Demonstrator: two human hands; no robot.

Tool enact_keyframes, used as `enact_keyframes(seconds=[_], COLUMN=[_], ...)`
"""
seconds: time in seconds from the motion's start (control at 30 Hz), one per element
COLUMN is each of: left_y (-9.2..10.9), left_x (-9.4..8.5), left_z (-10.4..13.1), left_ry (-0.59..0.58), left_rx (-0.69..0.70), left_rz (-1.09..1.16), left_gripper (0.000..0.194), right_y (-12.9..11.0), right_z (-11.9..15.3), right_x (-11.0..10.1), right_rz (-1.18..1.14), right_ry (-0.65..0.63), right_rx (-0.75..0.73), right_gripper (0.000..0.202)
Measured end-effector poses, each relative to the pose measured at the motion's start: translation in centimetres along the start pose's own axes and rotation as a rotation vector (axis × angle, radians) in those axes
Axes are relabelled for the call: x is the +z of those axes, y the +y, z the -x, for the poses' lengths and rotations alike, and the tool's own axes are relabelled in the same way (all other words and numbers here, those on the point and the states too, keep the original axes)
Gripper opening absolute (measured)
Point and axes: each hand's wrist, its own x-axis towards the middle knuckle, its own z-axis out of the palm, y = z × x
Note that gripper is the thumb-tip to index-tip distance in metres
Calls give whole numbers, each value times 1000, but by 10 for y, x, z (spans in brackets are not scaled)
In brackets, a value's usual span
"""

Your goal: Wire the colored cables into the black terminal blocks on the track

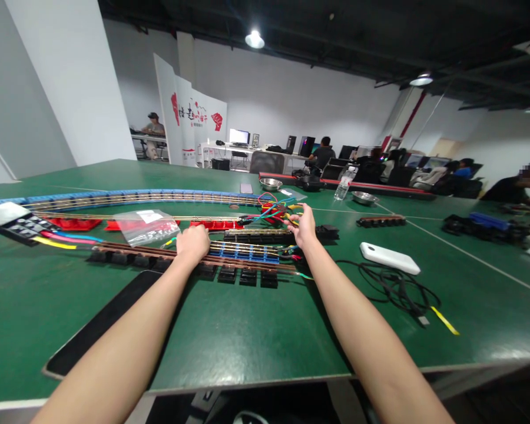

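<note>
My left hand [193, 242] is closed, knuckles up, over the brown rails [136, 250] with black supports. What its fingers hold is hidden, and a short yellow-green wire end [170, 242] shows just left of it. To its right, a blue rail section [242, 252] with thin metal strips lies behind the brown rails. My right hand [305, 227] is raised at the right end of the rails, its fingers around yellow-handled pliers [295, 207]. The pliers' dark head is close to a bundle of coloured wires [265, 213]; whether it touches one I cannot tell.
A long blue track [159, 197] curves behind, with red holders [216, 225] and a clear plastic bag [146, 227] before it. A black flat pad [101, 321] lies under my left forearm. On the right are a white power bank [389, 258], black cable [391, 288], metal bowls [364, 198] and a bottle [345, 182].
</note>
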Motion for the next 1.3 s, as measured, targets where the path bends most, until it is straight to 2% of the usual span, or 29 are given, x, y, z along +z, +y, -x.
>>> enact_keyframes(seconds=[0.33,0.9,1.17,1.3], left_y=[1,3,2,1], left_x=[-3,-5,-5,-3], left_z=[2,3,2,1], left_ry=[-14,-24,-35,-27], left_rx=[-6,-21,-15,-7], left_rz=[-5,-11,-13,-13], left_gripper=[43,43,43,44], right_y=[4,6,8,5], right_z=[-3,5,5,7], right_x=[-2,2,3,2], right_rz=[-62,-238,-233,-221], right_ry=[89,257,248,240], right_rx=[73,226,192,197], right_gripper=[27,19,21,34])
